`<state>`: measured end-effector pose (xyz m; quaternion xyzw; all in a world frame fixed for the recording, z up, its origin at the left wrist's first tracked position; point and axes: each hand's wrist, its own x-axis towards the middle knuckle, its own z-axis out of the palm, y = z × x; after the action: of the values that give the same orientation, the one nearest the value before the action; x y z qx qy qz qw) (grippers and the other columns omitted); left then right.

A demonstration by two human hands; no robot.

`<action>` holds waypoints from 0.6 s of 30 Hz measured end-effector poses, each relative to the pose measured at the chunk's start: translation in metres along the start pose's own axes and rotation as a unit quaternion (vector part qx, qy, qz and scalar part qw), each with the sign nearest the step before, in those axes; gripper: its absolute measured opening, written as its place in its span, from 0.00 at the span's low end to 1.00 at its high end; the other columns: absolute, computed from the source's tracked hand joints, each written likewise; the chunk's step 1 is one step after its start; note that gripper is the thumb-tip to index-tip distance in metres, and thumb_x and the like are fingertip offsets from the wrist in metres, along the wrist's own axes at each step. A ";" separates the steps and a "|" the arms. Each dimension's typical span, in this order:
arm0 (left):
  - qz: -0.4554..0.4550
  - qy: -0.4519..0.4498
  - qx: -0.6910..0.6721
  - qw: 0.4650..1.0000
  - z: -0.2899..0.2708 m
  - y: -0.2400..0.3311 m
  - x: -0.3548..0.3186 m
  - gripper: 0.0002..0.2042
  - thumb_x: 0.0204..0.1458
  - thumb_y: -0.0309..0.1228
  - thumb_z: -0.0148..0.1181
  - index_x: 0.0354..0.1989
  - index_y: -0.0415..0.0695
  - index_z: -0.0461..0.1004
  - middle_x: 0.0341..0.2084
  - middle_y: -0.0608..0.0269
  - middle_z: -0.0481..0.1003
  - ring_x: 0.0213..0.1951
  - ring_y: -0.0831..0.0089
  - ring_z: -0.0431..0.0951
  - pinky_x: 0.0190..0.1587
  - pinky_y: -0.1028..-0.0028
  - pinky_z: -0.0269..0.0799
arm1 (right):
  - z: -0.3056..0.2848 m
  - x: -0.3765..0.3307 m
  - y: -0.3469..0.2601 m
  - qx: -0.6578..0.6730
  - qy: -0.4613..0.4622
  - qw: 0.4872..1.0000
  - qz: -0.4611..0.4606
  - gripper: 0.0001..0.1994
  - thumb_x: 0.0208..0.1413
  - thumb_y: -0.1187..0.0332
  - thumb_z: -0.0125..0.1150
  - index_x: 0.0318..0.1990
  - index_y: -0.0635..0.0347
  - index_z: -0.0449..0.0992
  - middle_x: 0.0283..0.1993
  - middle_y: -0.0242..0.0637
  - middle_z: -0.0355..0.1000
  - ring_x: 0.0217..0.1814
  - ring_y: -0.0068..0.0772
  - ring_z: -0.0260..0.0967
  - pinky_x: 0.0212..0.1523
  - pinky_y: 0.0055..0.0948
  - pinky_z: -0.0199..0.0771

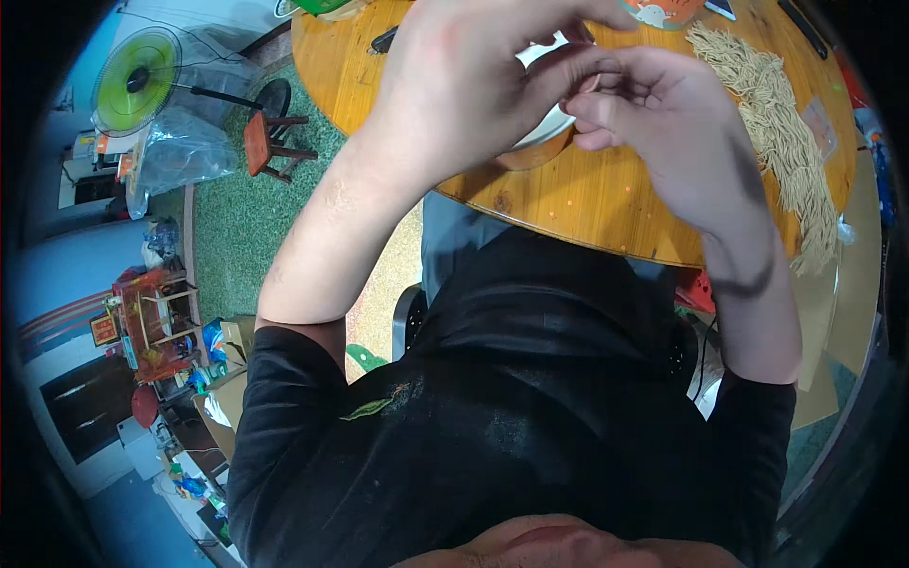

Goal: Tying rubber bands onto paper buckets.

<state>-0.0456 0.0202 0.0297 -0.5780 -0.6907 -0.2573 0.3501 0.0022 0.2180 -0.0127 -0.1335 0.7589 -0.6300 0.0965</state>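
Both hands meet over a white bowl [546,130] near the front of the round wooden table. My left hand [492,80] has its index finger stretched out, while its thumb reaches across to the right fingertips. With bent fingers pressed together, my right hand [663,109] pinches at the same spot. Whatever lies between the fingertips is too small and covered to make out. The hands hide most of the bowl and its contents. To the right of my right hand lies a long bundle of beige strands [772,123], hanging over the table's edge.
An orange round item [666,11], a phone [720,8] and a dark long object [803,26] lie toward the back. A clear plastic bag [820,128] rests beside the strands. Left on the floor are a wooden stool [260,142] and a green fan [137,80].
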 end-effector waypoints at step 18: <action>-0.145 -0.060 -0.251 0.955 0.006 0.014 -0.038 0.12 0.57 0.18 0.67 0.49 0.37 0.79 0.40 0.59 0.82 0.43 0.73 0.83 0.49 0.71 0.80 | -0.012 -0.019 0.027 0.125 -0.023 0.991 -0.036 0.10 0.69 0.72 0.66 0.52 0.69 0.84 0.46 0.41 0.84 0.47 0.27 0.84 0.54 0.26 0.86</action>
<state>-0.0297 0.0040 -0.0046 -0.5558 -0.6998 -0.4350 0.1101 0.0139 0.2399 -0.0372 -0.1624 0.6666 -0.7196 0.1068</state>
